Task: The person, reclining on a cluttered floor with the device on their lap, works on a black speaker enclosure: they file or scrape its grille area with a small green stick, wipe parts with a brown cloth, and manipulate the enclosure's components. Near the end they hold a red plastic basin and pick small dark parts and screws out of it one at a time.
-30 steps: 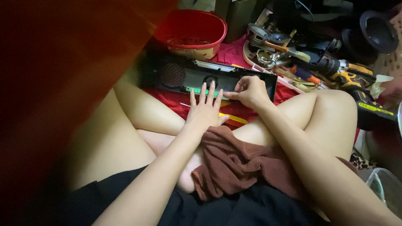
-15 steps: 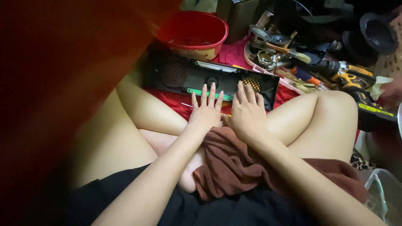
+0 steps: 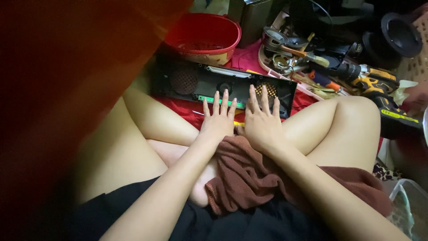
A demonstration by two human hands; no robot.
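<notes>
The left hand [image 3: 219, 120] and right hand [image 3: 263, 120] lie flat, fingers spread and grasping nothing, fingertips on the near edge of the long black plastic electronics panel [image 3: 196, 82] on the red cloth [image 3: 178, 109]. A push could slide it into the red plastic bowl [image 3: 203, 38]; cluttered tools [image 3: 312, 67] crowd the right.

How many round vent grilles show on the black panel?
2: one grille near the black panel's left end, one by the right hand's fingertips. Hands may hide more.
</notes>
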